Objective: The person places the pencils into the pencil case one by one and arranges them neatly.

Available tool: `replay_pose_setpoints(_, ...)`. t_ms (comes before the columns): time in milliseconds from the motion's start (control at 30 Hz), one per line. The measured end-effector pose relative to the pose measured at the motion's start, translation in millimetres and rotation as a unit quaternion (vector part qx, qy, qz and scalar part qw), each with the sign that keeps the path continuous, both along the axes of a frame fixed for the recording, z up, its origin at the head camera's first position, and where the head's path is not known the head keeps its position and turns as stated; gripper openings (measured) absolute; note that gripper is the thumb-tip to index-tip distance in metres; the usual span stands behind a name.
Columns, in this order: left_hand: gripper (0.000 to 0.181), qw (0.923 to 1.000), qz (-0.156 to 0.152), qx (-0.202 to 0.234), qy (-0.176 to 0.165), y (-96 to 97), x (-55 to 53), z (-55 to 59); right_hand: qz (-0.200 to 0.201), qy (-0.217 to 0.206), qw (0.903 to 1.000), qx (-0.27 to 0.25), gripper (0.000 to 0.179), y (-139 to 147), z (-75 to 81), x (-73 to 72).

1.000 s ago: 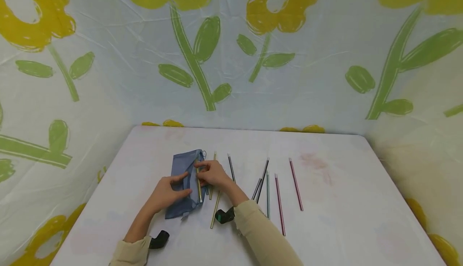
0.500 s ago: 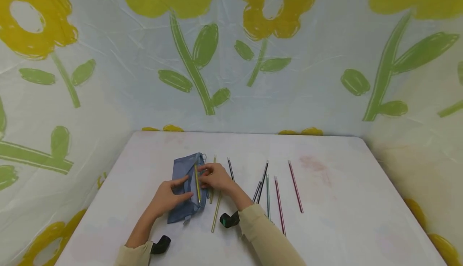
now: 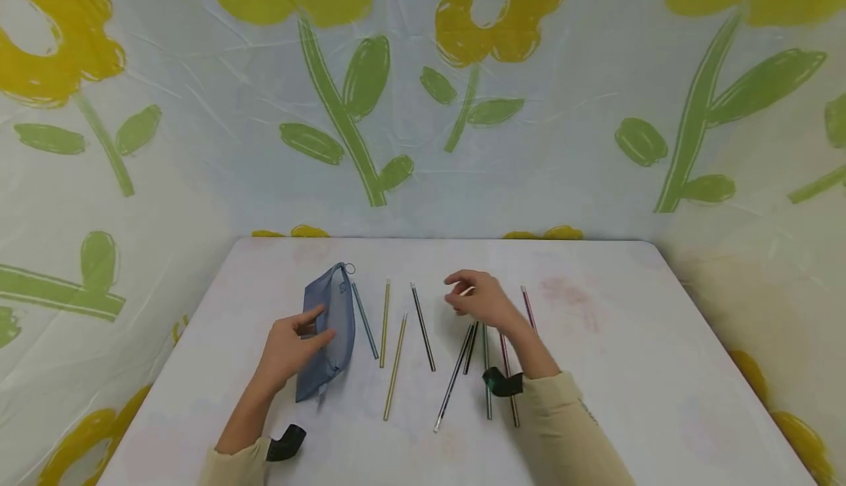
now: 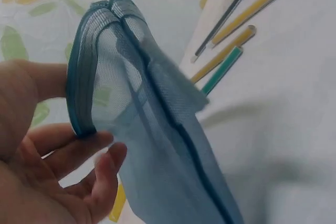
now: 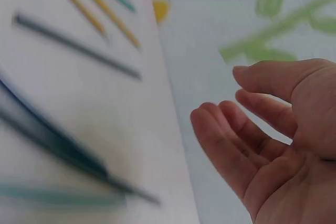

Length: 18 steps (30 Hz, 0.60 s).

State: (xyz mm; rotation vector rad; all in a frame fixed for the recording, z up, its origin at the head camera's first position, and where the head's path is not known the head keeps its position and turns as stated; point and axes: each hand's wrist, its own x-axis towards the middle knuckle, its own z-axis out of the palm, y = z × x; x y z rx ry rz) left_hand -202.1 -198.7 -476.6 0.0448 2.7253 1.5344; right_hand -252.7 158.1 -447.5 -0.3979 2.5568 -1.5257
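Note:
My left hand (image 3: 291,348) grips the edge of a blue mesh zip pouch (image 3: 338,324), thumb and fingers at its mouth. In the left wrist view the pouch (image 4: 157,129) gapes at its zipped end, its mesh side partly see-through. My right hand (image 3: 485,301) hovers over the pencils with nothing in it, its fingers loosely bent and the thumb apart, as the right wrist view confirms. Below it lie black pencils (image 3: 453,379), a green pencil (image 3: 487,394) and a red pencil (image 3: 513,401), partly covered by the hand and forearm.
Beside the pouch lie a blue pencil (image 3: 366,321) and two gold pencils (image 3: 385,324). Another black pencil (image 3: 423,328) lies mid-table, and a second red pencil (image 3: 528,306) shows behind the right forearm. Flower-printed cloth walls (image 3: 562,141) stand around the white table (image 3: 628,368).
My right hand has left the pouch and moved right, over the pencils. The gold pencil it had at the pouch's mouth is out of sight. The left hand has tilted the pouch up.

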Motion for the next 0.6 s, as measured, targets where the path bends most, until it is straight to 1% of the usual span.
replay_pose_setpoints(67, 0.055, 1.0000, 0.000, 0.003, -0.005, -0.5, -1.7, 2.8, -0.029, 0.005, 0.9990, 0.033, 0.032, 33, 1.2, 3.3)
replay_pose_setpoints(133, 0.053, 0.9997, -0.007, 0.021, -0.011, -0.6, -4.2, 2.5, -0.061, 0.002, 0.9962, 0.062, 0.034, 63, -0.4, 8.3)
replay_pose_setpoints(200, 0.053, 0.9990, -0.018, 0.039, -0.013, -0.3, -6.6, -0.1, -0.093, -0.007, 0.9921, 0.084, 0.035, 90, -4.8, 14.2)
replay_pose_setpoints(267, 0.054, 0.9982, -0.026, 0.053, -0.014, -0.8, -8.1, -5.9, -0.118, -0.024, 0.9873, 0.103, 0.035, 110, -12.3, 20.5)
replay_pose_setpoints(333, 0.055, 0.9972, -0.033, 0.065, -0.016, -2.3, -8.7, -12.9, -0.132, -0.041, 0.9841, 0.112, 0.035, 123, -21.5, 26.6)
replay_pose_setpoints(433, 0.056, 0.9960, -0.037, 0.081, -0.011, -4.9, -8.8, -21.9, -0.136, -0.062, 0.9821, 0.115, 0.036, 135, -35.6, 34.5)
replay_pose_setpoints(533, 0.056, 0.9953, -0.041, 0.087, 0.008, -6.6, -8.7, -27.4, -0.146, -0.071, 0.9817, 0.099, 0.037, 141, -45.3, 41.2)
replay_pose_setpoints(600, 0.057, 0.9954, -0.044, 0.082, 0.021, -7.7, -8.7, -31.0, -0.156, -0.074, 0.9810, 0.089, 0.038, 143, -48.7, 45.0)
